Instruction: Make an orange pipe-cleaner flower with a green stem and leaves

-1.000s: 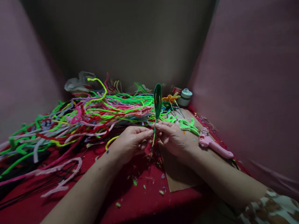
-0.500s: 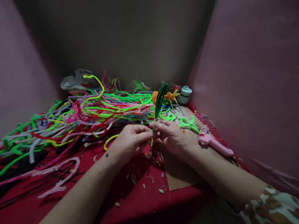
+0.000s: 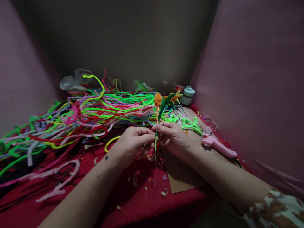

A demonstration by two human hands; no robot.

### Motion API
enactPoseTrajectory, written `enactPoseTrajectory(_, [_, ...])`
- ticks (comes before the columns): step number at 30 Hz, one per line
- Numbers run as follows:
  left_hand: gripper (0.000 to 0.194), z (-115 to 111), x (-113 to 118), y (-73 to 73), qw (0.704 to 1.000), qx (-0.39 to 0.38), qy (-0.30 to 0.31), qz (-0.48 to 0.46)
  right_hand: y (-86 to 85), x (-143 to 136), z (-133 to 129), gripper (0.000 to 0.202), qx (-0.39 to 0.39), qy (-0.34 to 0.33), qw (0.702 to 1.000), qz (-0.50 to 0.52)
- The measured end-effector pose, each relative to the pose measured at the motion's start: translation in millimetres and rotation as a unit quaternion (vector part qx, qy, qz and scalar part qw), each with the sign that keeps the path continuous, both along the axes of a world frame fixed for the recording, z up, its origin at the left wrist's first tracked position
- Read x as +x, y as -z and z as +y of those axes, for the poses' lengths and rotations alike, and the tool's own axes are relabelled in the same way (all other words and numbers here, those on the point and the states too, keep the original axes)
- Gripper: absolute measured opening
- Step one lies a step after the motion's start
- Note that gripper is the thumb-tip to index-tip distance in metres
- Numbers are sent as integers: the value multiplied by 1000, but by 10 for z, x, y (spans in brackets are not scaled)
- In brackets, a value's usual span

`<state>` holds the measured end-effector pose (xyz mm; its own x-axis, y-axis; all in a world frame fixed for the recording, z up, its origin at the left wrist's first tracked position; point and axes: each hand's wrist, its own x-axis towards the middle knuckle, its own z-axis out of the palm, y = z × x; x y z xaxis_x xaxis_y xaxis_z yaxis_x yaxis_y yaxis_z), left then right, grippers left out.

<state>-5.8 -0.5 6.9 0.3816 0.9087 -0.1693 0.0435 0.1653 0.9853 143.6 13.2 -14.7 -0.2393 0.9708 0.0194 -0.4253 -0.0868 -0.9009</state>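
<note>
Between my two hands stands an upright pipe-cleaner flower [image 3: 157, 100] with an orange head and a thin green stem. A dark green looped leaf [image 3: 164, 106] rises beside its head and bends to the right. My left hand [image 3: 140, 139] pinches the stem from the left, its fingertips closed. From the other side my right hand [image 3: 173, 136] is closed on the stem where the leaf meets it. Below the fingers the lighter green stem end hangs free. The exact grip points are partly hidden by the fingers.
A big heap of coloured pipe cleaners [image 3: 114, 109] covers the back left. On the right, a pink glue gun [image 3: 219, 146] lies on a cardboard sheet [image 3: 182, 177], near bright green pieces [image 3: 192, 125]. Behind are orange-yellow flowers [image 3: 177, 96] and a pale bottle [image 3: 188, 95]. Scraps litter the red cloth [image 3: 140, 205].
The flower has turned in my fingers: its orange head, earlier partly behind the leaf, now faces me, and the leaf sits to its right, bent further over. Both hands stay nearly in place.
</note>
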Motion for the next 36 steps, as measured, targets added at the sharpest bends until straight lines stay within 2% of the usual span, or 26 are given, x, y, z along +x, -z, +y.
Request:
enactPoseTrajectory(7, [26, 26, -55, 44, 999, 2, 39, -10, 33, 8, 16, 17, -1, -14, 1000, 22])
enactPoseTrajectory(15, [25, 21, -57, 15, 998, 24, 48, 14, 29, 21, 7, 20, -7, -30, 999, 18])
enactPoseTrajectory(24, [31, -7, -39, -35, 996, 53, 37, 68, 82, 44, 37, 17, 18, -54, 998, 15])
enactPoseTrajectory(31, [33, -47, -5, -105, 990, 57, 19, 127, 32, 43, 25, 17, 30, -49, 998, -2])
enactPoseTrajectory(36, [31, -54, 9, -107, 985, 91, 13, 147, 47, 49, 33, 15, 42, -47, 998, -9])
